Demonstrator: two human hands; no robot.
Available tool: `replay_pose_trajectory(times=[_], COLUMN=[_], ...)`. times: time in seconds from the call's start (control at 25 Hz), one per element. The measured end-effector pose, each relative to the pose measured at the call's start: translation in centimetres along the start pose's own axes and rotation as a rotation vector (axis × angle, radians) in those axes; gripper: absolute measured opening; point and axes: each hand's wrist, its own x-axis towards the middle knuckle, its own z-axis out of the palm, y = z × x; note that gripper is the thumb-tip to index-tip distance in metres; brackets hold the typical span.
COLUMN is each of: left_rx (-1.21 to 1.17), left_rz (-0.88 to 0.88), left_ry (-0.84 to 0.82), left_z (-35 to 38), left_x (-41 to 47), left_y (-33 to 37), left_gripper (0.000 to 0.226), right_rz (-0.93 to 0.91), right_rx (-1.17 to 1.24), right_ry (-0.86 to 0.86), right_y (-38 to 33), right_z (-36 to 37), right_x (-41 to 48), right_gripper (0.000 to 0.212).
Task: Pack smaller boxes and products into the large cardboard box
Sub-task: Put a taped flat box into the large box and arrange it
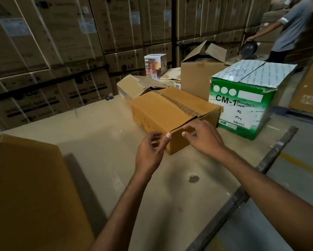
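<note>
Dim warehouse, stacked cartons (61, 51), concrete floor (290, 180)

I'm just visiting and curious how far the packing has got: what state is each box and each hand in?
Brown box: flaps down, near flap edge slightly lifted.
Green box: flaps folded shut.
Plain box behind: flaps open.
Crushed box: dented, flaps loose.
Small printed box: upright, closed.
Left hand: thumb on the brown box's near corner.
Right hand: pinches its near flap.
</note>
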Motion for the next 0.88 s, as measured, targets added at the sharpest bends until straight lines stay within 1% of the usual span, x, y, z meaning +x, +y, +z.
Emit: replay_pose_trajectory(times=[0.08,0.16,0.2,0.36,0.52,0.6,0.72,0.88], left_rx=[0.034,0.063,0.074,0.087,0.149,0.180,0.089,0.069], left_rz=[-0.040,-0.097,-0.129,-0.220,-0.286,-0.316,-0.376,-0.395], left_ry=[-0.027,-0.005,0.013,0.076,0.117,0.131,0.147,0.171], left_z=[2.5,5.2,6.4,10.9,13.8,14.3,14.0,13.8], left_x=[2.9,6.1,7.6,13.3,17.1,17.8,17.7,17.8], left_y=[-0.6,-1.3,-1.6,-2.8,-4.3,-5.3,-6.8,-7.1], left_gripper=[0.057,0.046,0.044,0.052,0.062,0.065,0.065,0.061], right_rz=[0.025,0.040,0.047,0.078,0.046,0.075,0.131,0.214], right_rx=[-0.004,-0.031,-0.058,-0.180,-0.284,-0.323,-0.349,-0.356], right_ry=[-0.004,-0.016,-0.030,-0.109,-0.216,-0.247,-0.248,-0.289], right_y=[2.9,6.2,7.7,14.4,18.3,19.5,20.9,21.4], right_z=[1.1,2.0,2.2,3.4,5.0,5.8,6.9,6.9], right_x=[3.7,8.0,9.8,16.8,22.1,23.6,24.8,26.4], right_gripper=[0.026,0.034,0.039,0.056,0.066,0.071,0.086,0.105])
